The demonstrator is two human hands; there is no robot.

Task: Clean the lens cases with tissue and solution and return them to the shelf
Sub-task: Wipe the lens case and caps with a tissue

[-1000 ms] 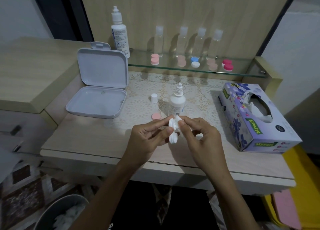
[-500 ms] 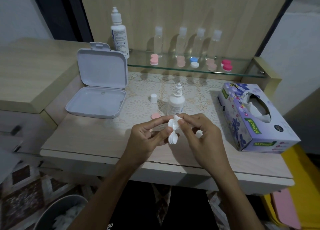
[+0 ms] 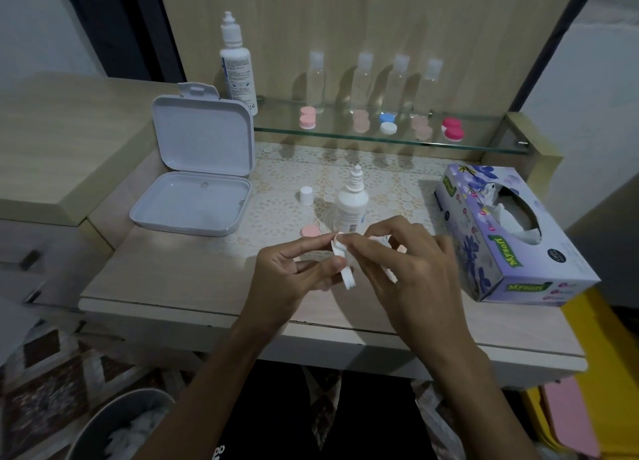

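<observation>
Just before the solution bottle (image 3: 351, 209), the left hand (image 3: 294, 273) pinches the white lens case (image 3: 345, 269); the right hand (image 3: 411, 262) pinches tissue (image 3: 340, 237) into its well. Twist gently, reaching the rim.

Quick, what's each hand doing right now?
Left hand: pinches the white lens case.
Right hand: fingers curled, pressing a bit of tissue into the case.

Left of centre there's an open white hinged box (image 3: 193, 183) on the bench (image 3: 166, 279), lid propped up. Lacy mat (image 3: 287, 190) beside it. Grey bin (image 3: 114, 421) with white scraps sits bottom left, over patterned floor (image 3: 45, 373).
</observation>
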